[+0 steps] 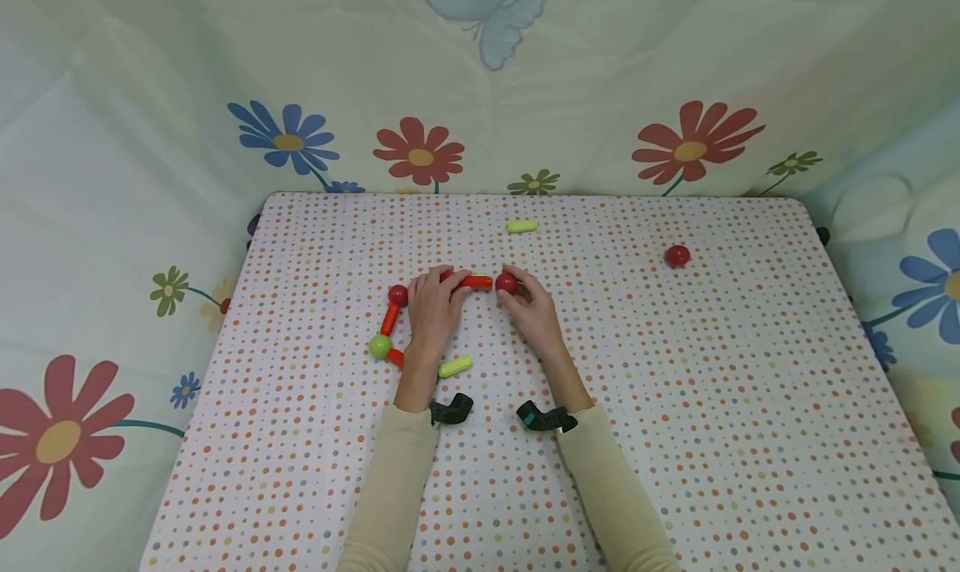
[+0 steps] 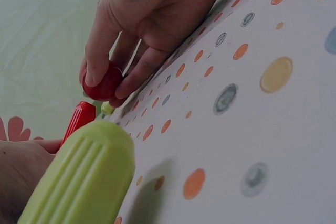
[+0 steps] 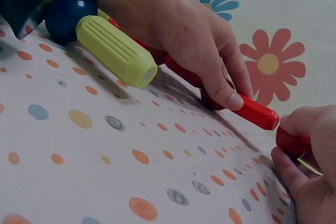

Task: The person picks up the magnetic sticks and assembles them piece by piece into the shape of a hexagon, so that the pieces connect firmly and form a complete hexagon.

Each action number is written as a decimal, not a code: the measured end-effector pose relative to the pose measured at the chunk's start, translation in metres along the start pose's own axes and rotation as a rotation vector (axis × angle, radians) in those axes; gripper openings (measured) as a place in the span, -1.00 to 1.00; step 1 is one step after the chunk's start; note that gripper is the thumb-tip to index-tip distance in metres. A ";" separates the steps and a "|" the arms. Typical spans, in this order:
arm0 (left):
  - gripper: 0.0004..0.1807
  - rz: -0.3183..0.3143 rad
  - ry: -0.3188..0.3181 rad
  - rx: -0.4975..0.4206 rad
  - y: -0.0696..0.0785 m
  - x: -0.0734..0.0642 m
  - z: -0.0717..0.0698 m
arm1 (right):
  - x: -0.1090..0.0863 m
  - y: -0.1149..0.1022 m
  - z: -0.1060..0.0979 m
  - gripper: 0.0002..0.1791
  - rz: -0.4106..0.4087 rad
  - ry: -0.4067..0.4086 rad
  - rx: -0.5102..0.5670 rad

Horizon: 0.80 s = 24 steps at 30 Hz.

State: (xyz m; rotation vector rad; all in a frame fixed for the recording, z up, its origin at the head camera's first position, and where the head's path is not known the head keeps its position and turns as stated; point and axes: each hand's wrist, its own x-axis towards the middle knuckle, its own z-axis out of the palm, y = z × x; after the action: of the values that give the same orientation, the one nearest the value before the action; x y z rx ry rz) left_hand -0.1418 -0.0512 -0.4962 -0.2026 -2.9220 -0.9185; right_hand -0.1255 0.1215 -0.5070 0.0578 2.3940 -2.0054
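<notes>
Right fingers point(image 1: 531, 281) pinching ball point(image 1: 506, 284), left fingers point(image 3: 219, 88) gripping red rod point(image 1: 478, 282), lime rod point(image 1: 522, 226) beyond, left forearm point(image 1: 417, 382) overlapping chain point(image 1: 380, 347)

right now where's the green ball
In the head view, the green ball lies to the lower left of the left hand, between two red rods.

Readable text: none | numbers, brands: none | wrist views dim, uncertain

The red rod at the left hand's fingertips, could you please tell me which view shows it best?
The right wrist view: there the red rod is large, its ridges and free end clear beyond the left hand. The head view shows it small, from above; the left wrist view shows only its end part, past the nearer yellow-green rod.
</notes>
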 end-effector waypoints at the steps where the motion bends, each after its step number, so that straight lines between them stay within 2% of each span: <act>1: -0.61 0.000 -0.001 -0.001 0.000 0.000 0.000 | 0.000 0.000 0.000 -0.45 0.002 0.001 0.004; 11: -0.62 0.004 -0.002 0.015 0.001 0.001 -0.001 | 0.001 0.001 0.000 -0.42 -0.001 -0.040 0.005; 20: -0.63 -0.004 0.000 0.004 0.001 0.000 -0.001 | 0.000 0.001 0.000 -0.45 0.004 -0.012 -0.039; 24: -0.62 -0.033 0.002 0.000 0.002 0.001 0.000 | 0.001 0.001 0.001 -0.43 0.009 0.003 -0.034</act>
State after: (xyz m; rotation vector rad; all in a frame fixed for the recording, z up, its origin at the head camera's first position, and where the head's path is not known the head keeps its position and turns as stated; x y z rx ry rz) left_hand -0.1422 -0.0500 -0.4950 -0.1535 -2.9319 -0.9228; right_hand -0.1262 0.1210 -0.5078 0.0712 2.4239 -1.9616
